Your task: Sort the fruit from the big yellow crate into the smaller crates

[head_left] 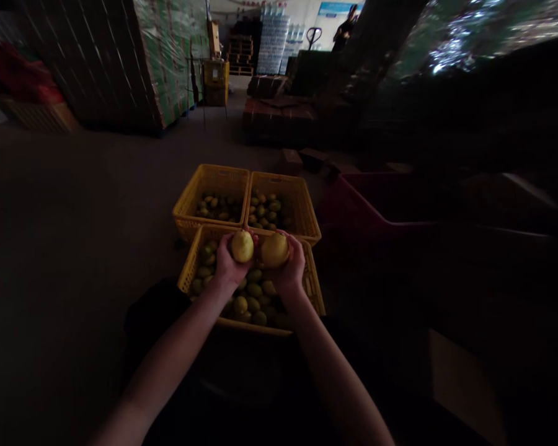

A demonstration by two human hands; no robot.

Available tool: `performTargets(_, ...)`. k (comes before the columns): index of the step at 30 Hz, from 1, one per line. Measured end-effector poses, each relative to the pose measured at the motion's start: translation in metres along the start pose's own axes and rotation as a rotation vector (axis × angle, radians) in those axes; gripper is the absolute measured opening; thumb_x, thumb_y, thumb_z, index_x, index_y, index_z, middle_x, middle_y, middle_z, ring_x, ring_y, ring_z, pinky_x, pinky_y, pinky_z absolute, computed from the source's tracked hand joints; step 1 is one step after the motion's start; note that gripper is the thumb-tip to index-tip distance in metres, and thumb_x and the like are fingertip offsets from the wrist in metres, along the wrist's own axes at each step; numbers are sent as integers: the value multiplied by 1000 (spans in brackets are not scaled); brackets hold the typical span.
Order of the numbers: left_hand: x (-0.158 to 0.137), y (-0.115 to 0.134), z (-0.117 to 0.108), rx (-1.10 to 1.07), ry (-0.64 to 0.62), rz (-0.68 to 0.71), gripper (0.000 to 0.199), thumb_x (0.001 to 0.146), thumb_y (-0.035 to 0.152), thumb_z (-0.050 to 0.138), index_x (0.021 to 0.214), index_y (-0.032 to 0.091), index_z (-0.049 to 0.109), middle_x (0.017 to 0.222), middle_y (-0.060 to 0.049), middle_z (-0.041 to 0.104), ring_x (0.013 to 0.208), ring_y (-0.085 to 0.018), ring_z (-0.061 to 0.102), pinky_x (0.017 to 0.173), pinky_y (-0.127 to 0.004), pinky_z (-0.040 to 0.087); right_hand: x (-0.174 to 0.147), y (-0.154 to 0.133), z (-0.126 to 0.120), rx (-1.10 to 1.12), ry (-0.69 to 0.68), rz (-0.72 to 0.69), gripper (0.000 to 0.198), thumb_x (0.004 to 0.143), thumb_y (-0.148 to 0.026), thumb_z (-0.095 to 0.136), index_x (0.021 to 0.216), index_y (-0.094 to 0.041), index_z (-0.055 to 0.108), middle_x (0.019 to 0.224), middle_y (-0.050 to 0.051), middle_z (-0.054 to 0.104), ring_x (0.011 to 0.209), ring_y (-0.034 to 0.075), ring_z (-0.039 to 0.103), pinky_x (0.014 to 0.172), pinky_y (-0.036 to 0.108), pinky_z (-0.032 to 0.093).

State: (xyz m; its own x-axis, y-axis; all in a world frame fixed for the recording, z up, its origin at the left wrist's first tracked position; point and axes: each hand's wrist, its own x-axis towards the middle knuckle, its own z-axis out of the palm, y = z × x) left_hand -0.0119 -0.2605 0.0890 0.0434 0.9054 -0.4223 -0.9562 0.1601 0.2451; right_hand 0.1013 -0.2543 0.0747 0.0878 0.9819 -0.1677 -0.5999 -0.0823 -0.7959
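My left hand (229,262) is wrapped round a yellow-green oval fruit (242,246), possibly a mango. Close beside it, my right hand (294,267) grips a larger, rounder-looking yellowish fruit (274,250). Both hands are held above the near yellow plastic crate (255,329), which contains many green and yellow oval fruits (254,289). Behind it stand two more yellow crates, the far left crate (182,214) and the far right crate (310,214). Each has similar fruit at its bottom. My forearms and hands cover part of the near crate's contents.
A dark red bin (367,201) stands to the right of the crates. Wrapped stacks of green boxes (170,62) rise at the back left. Farther off are low stacked cartons (279,114), bottled water (273,46), a pallet jack handle (313,36) and a person (344,32).
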Motion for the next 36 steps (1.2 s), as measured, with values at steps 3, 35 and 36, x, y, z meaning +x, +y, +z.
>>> performTargets(3, -1, 4, 1, -18, -54, 28, 35, 88, 23, 35, 98, 13, 67, 83, -9, 71, 77, -18, 70, 71, -29, 57, 5, -7, 0, 165, -33, 177, 22, 74, -37, 57, 87, -21, 64, 71, 0, 67, 59, 17, 62, 47, 26, 48)
performTargets(35, -18, 31, -17, 231, -200, 108, 24, 76, 32, 46, 90, 22, 64, 76, -7, 66, 60, -17, 53, 54, -28, 44, -10, -5, 0, 86, -403, 69, 56, 53, -17, 76, 108, -25, 68, 93, -1, 73, 86, 19, 67, 79, 32, 56)
performTargets(36, -18, 31, -18, 222, -206, 105, 25, 77, 31, 45, 91, 22, 64, 76, -7, 66, 60, -18, 54, 53, -28, 44, -10, -4, 0, 91, -412, 76, 57, 53, -15, 76, 109, -25, 68, 93, -1, 74, 86, 18, 68, 80, 31, 56)
